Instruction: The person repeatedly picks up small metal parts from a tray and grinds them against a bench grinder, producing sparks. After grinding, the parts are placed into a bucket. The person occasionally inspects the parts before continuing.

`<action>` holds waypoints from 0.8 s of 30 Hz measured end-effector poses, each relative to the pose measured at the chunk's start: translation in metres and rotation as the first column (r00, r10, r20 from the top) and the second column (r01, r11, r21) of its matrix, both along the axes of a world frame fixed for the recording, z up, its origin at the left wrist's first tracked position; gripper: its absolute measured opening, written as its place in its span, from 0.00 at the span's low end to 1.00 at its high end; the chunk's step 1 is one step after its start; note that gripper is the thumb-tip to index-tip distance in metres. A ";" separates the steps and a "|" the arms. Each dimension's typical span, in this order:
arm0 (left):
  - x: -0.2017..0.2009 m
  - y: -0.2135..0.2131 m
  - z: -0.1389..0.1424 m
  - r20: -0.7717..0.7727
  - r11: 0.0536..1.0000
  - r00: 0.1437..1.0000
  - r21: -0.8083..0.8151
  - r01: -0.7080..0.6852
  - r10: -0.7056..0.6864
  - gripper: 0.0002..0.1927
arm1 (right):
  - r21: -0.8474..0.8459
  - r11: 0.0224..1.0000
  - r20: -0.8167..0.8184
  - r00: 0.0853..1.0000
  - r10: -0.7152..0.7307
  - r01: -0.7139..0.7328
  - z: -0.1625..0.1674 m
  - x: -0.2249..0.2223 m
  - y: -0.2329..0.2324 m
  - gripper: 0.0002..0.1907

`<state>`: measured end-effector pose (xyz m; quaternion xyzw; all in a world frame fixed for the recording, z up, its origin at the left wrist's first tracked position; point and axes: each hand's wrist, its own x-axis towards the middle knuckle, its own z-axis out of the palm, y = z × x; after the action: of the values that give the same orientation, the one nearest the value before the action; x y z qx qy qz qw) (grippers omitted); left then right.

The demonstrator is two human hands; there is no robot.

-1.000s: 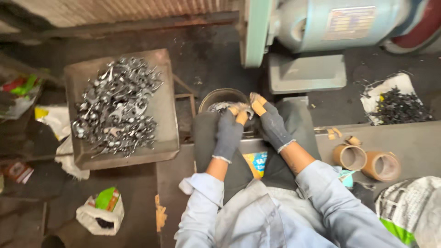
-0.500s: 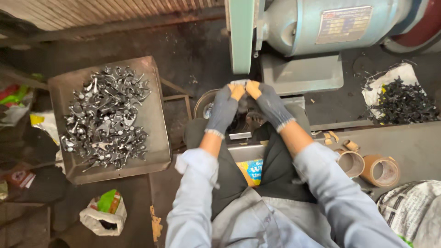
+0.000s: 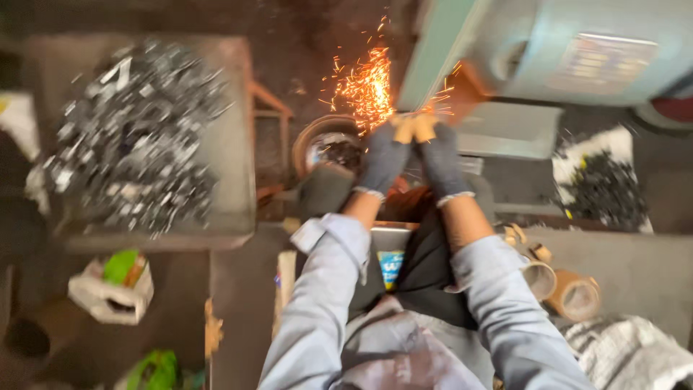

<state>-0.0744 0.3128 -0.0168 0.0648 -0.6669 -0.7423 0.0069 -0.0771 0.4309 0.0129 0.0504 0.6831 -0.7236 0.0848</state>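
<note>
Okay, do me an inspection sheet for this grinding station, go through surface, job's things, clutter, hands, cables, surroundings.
Surface: dark, grimy bench and floor.
Job's things: grinding machine throwing orange sparks; the workpiece is hidden between the fingertips; round bowl of dark bits below the sparks.
Clutter: tray of shiny metal parts on the left; pile of dark parts on the right; cardboard tape cores; white bag.
Hands: left hand and right hand, gloved, pressed together at the machine.
Cables: nothing seen.
Surroundings: blurred; woven sack at lower right.
</note>
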 end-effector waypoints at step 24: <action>0.111 -0.247 0.065 -0.403 0.704 0.904 -0.600 -0.379 0.142 0.10 | 0.373 0.747 0.241 0.834 0.496 -0.551 0.092 0.120 -0.069 0.28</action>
<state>0.0364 0.0660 0.0482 0.0291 -0.8600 -0.4461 0.2463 0.0433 0.3616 0.1054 -0.0805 0.8041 -0.4982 0.3143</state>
